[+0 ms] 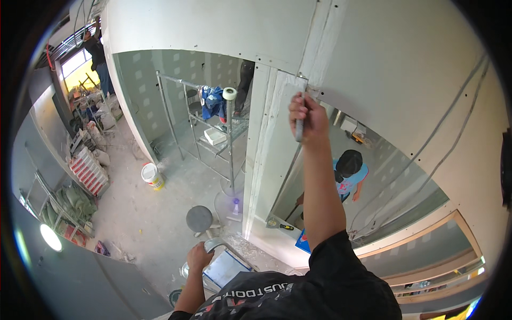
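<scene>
My right hand [310,116] is raised high against the pale wall, its fingers wrapped round the grey handle of a putty knife [300,131]. The blade end lies at the white, filled joint [289,80] between boards, just above the corner of a wall opening. Low and to the left, my left hand [199,257] is closed round a pale grey, curved piece [214,244], whose kind I cannot make out. Beside and below that hand is a whitish panel with blue edges [229,268].
A metal scaffold [230,144] with a blue cloth stands beyond the left opening. A round stool [199,218] and white bucket [151,175] stand on the floor. A person in a cap [349,165] is behind the right opening; another person [97,56] works far left. Cables [453,114] hang right.
</scene>
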### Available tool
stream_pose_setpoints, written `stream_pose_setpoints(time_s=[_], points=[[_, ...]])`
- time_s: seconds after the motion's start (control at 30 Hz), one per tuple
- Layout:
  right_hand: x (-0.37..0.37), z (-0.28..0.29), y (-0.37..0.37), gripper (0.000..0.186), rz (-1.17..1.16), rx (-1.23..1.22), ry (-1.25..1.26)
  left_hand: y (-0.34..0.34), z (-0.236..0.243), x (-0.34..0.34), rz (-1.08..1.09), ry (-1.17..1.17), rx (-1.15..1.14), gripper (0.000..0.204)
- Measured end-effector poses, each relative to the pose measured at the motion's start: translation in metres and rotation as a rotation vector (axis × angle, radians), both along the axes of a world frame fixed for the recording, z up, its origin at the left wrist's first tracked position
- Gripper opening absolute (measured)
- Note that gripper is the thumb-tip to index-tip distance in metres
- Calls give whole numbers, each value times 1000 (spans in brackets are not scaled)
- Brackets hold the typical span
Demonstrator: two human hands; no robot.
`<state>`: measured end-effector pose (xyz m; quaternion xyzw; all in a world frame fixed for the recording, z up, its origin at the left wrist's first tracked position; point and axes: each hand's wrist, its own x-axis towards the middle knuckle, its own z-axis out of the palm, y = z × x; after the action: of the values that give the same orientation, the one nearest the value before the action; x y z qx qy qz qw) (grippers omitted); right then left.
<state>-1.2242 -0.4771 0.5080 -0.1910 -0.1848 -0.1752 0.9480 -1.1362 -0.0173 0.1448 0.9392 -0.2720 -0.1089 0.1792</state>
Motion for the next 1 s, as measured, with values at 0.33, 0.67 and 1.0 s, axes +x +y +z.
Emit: stream_pose_setpoints(time_s=[0.33, 0.67, 1.0], points=[[-114, -154, 127, 27, 40, -744, 953, -1, -12, 6, -21, 34, -22, 50], [-454, -617, 161, 35, 642, -1850, 1616, -27, -14, 19, -61, 81, -14, 47], [-399, -536, 214, 45, -347, -452, 1999, -11, -36, 17, -65, 48, 83, 45]])
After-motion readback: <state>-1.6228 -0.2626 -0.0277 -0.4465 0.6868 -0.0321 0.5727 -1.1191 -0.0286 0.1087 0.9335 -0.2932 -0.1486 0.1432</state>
